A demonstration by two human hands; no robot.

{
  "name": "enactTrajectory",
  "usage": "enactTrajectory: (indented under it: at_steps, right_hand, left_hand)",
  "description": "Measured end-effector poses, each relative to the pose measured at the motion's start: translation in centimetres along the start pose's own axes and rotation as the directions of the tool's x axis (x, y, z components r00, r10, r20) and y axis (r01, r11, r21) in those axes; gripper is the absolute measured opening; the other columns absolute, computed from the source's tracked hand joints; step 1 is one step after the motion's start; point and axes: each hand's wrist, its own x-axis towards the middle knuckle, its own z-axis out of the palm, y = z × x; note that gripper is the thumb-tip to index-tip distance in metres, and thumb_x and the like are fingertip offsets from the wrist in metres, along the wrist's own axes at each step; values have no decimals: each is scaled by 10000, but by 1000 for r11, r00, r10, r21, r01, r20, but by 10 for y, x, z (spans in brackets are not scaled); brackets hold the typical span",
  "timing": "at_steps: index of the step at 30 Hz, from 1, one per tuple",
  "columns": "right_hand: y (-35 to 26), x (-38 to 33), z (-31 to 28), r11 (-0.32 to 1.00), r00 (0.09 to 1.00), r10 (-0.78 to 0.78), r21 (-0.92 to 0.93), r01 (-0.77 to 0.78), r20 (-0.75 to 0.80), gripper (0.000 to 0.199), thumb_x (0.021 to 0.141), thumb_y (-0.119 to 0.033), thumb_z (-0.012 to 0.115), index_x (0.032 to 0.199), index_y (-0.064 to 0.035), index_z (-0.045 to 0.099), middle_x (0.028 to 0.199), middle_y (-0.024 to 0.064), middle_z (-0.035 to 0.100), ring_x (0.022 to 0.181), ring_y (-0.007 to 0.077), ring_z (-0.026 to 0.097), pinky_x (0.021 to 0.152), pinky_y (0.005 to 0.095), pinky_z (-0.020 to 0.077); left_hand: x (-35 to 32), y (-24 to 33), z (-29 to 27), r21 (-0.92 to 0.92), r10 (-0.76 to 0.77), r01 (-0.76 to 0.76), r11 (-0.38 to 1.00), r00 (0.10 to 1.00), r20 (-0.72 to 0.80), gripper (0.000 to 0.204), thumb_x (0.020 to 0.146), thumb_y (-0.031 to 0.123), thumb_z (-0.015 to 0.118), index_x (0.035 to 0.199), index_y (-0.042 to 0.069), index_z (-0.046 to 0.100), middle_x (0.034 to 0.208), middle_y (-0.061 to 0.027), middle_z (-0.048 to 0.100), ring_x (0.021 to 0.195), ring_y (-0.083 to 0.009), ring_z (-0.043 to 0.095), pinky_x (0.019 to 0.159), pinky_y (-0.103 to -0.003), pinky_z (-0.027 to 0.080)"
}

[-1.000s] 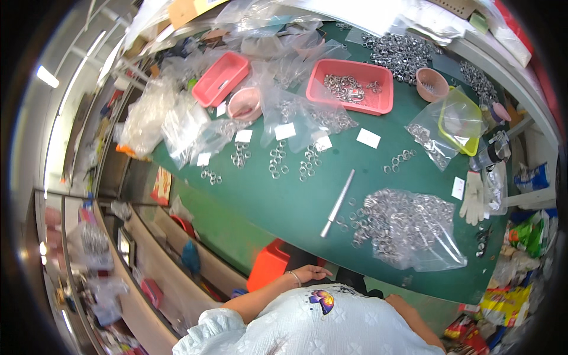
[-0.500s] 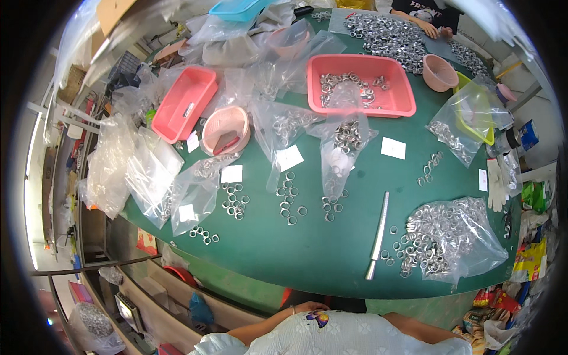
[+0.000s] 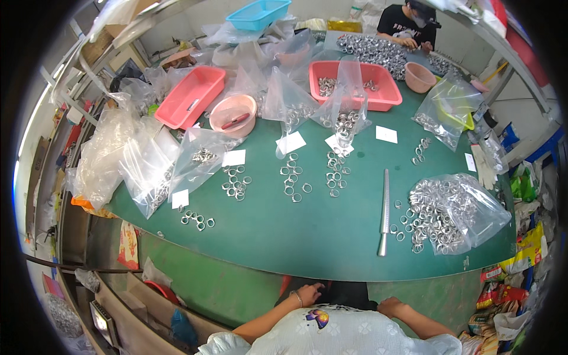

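My left hand (image 3: 309,294), a bracelet at its wrist, rests low in front of my body at the lap. Its fingers look loosely stretched out and hold nothing that I can see. On the other side, my right hand (image 3: 391,306) lies against my lap, its fingers largely hidden. Both hands are off the table. Nearest to them on the green table lies a tapered metal ring mandrel (image 3: 385,207). To its right a heap of silver rings (image 3: 429,222) spills from a clear plastic bag (image 3: 482,216). Small groups of rings (image 3: 236,184) lie in front of white paper cards (image 3: 291,142).
Farther back stand a pink tray (image 3: 387,97) holding rings, an angled pink tray (image 3: 189,97), and a pink basket (image 3: 235,112) with a red-handled tool. Clear bags (image 3: 109,160) crowd the left. A co-worker (image 3: 408,29) sits at the far right behind a big ring pile (image 3: 373,50).
The view has tilted, so the table sits higher and more of my lap shows. My right hand has come into sight. A bag has shifted off the rings in the middle group.
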Motion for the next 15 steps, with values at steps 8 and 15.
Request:
enactTrajectory:
  at_steps: [8,15]
  right_hand:
    - [-23,-10,16,956,972,211,226,-185,-98,307,847,-318,490,947,-77,652,958,149,643,911,338,607,772,449,478]
    - [-167,-209,-146,504,194,-197,70,861,-961,263,930,-145,425,1123,0,531,934,143,641,834,265,640,732,332,492]
  left_hand:
    - [24,-59,28,401,80,142,905,869,-488,558,841,406,511,1343,235,340,1419,-146,180,1247,-423,253,950,-566,306]
    - [9,-38,25,424,-70,317,848,861,-505,674,861,449,456,1410,184,169,1468,-149,90,1280,-453,204,980,-586,280]
